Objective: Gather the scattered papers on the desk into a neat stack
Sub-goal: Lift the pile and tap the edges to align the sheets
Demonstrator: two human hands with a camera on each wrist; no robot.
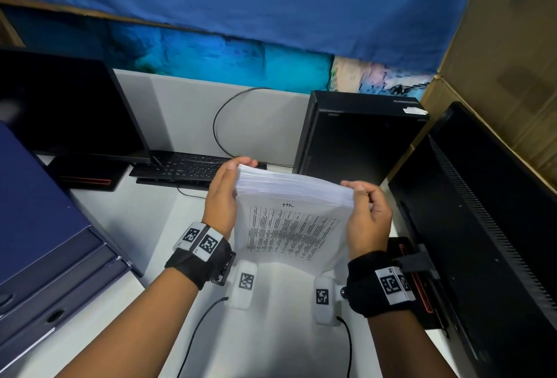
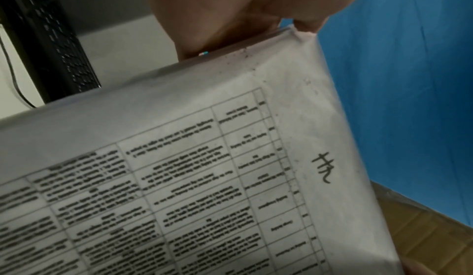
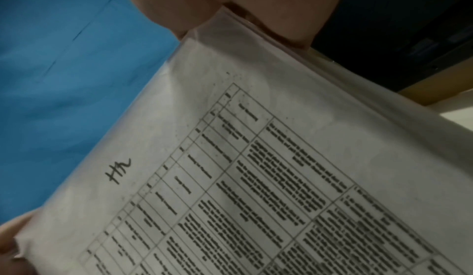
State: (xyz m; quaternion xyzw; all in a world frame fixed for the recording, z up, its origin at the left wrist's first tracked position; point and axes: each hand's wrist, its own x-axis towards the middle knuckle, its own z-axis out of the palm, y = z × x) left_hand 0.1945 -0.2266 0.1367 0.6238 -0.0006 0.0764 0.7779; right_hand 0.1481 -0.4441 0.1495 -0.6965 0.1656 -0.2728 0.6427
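A thick stack of white papers (image 1: 289, 221) stands on its lower edge on the white desk (image 1: 265, 335), its printed table facing me. My left hand (image 1: 224, 193) grips the stack's upper left corner, fingers curled over the top edge. My right hand (image 1: 366, 215) grips the upper right corner the same way. In the left wrist view the printed sheet (image 2: 204, 168) fills the frame, with my left palm (image 2: 217, 16) pressed against its side edge. The right wrist view shows the same sheet (image 3: 256, 168) and my right hand (image 3: 243, 4) on its edge.
A black keyboard (image 1: 187, 168) lies behind the stack. A monitor (image 1: 66, 106) stands at left, a black computer tower (image 1: 358, 136) at back right and another monitor (image 1: 482, 227) at right. Dark blue binders (image 1: 45, 242) sit at left. Cables cross the desk near me.
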